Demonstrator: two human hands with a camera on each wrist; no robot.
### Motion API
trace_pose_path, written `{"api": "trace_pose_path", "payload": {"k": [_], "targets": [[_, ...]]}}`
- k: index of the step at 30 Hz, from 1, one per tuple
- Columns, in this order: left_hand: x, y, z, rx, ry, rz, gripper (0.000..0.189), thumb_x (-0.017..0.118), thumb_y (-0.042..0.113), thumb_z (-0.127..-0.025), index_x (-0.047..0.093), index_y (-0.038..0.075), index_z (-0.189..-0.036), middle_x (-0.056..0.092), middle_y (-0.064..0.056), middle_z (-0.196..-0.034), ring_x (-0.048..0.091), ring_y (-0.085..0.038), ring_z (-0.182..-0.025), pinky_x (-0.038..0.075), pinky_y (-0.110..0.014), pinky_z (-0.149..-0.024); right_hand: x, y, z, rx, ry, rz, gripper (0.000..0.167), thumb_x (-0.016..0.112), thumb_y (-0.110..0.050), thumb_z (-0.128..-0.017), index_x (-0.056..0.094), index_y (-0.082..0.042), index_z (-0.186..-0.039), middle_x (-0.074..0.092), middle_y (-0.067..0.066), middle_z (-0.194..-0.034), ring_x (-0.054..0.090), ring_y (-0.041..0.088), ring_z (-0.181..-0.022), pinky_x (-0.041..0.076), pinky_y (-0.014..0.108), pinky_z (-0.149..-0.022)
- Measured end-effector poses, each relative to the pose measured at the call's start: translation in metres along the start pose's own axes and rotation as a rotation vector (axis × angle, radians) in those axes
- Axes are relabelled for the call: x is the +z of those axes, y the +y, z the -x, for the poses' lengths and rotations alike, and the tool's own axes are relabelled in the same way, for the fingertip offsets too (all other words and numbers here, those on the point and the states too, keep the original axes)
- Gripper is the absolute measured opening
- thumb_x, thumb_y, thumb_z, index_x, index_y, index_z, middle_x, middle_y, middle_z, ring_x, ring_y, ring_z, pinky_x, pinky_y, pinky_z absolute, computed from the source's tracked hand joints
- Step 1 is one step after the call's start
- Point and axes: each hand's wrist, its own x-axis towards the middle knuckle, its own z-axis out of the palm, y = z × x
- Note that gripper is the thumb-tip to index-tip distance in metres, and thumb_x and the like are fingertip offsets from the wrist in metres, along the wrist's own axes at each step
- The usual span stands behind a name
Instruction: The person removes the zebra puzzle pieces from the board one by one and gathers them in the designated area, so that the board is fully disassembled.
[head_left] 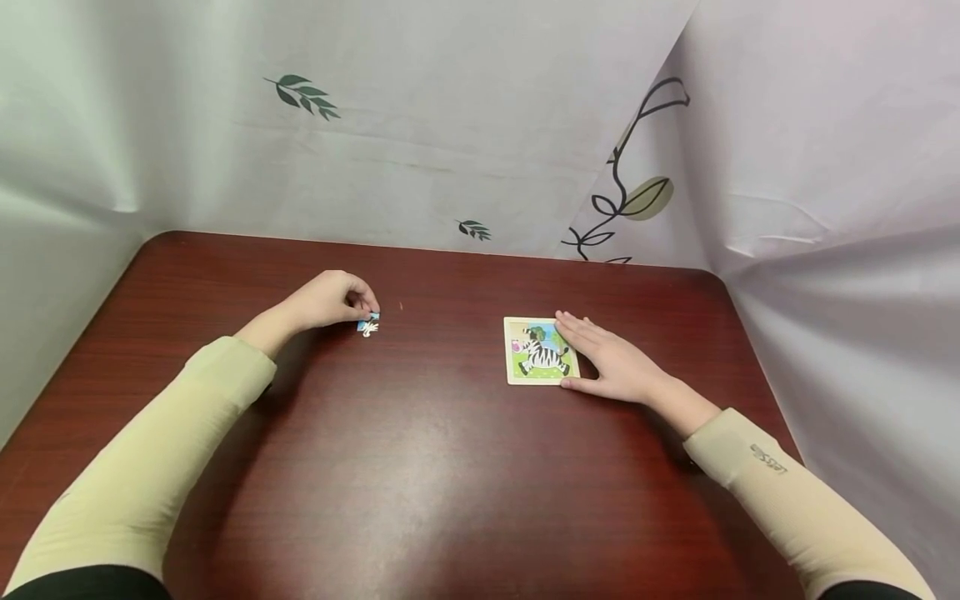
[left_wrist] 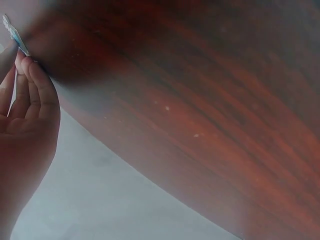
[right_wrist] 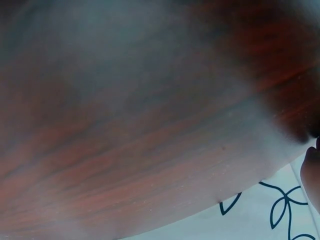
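My left hand (head_left: 330, 298) pinches a small jigsaw piece (head_left: 368, 325) between thumb and fingers, over the left side of the table. Blue with black-and-white patterning shows on that piece. In the left wrist view the piece (left_wrist: 16, 36) appears nearly edge-on at the fingertips. A square zebra puzzle (head_left: 543, 358) with a pale frame lies flat on the right. Its upper left corner is bare tan. My right hand (head_left: 611, 360) rests at the puzzle's right side, fingers extended along the top right corner and thumb at the lower right. Only a bit of the right hand (right_wrist: 311, 167) enters the right wrist view.
The dark red wooden table (head_left: 435, 467) has rounded far corners. Pale cloth (head_left: 420, 125) with leaf prints hangs behind it and at both sides. A tiny orange speck (head_left: 401, 306) lies just right of the left hand.
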Motion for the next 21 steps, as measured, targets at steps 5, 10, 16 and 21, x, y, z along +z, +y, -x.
{"api": "trace_pose_path", "payload": {"k": [5, 10, 16, 21], "targets": [[-0.002, 0.001, 0.002, -0.001, 0.008, -0.014, 0.005, 0.078, 0.002, -0.093, 0.081, 0.005, -0.096, 0.078, -0.005, -0.087, 0.064, -0.011, -0.079, 0.052, -0.023, -0.075, 0.001, 0.001, 0.000, 0.003, 0.002, -0.001, 0.097, 0.076, -0.048, -0.095, 0.026, -0.010, -0.169, 0.022, 0.008, -0.178, 0.024, 0.027, -0.165, 0.024, 0.051, -0.133], [-0.001, 0.001, 0.000, 0.001, 0.026, -0.038, 0.006, 0.078, 0.002, -0.092, 0.081, 0.005, -0.096, 0.079, -0.006, -0.089, 0.067, -0.012, -0.079, 0.053, -0.022, -0.074, 0.002, 0.002, 0.000, 0.002, 0.001, -0.006, 0.098, 0.076, -0.049, -0.095, 0.026, -0.010, -0.169, 0.022, 0.007, -0.178, 0.024, 0.027, -0.165, 0.024, 0.052, -0.133], [0.002, 0.007, -0.009, 0.010, 0.043, -0.047, 0.009, 0.075, 0.001, -0.092, 0.080, 0.004, -0.099, 0.078, -0.007, -0.089, 0.070, -0.017, -0.082, 0.055, -0.029, -0.078, 0.002, 0.002, 0.000, 0.007, 0.000, -0.009, 0.098, 0.077, -0.050, -0.094, 0.026, -0.011, -0.169, 0.023, 0.007, -0.178, 0.025, 0.027, -0.165, 0.024, 0.052, -0.133], [0.008, 0.023, -0.026, 0.023, 0.039, -0.067, 0.009, 0.074, 0.003, -0.094, 0.078, 0.007, -0.100, 0.077, -0.006, -0.090, 0.070, -0.020, -0.086, 0.056, -0.037, -0.082, 0.002, 0.002, -0.001, 0.013, -0.002, -0.011, 0.098, 0.077, -0.050, -0.094, 0.025, -0.012, -0.169, 0.022, 0.007, -0.178, 0.024, 0.027, -0.165, 0.024, 0.052, -0.133]]}}
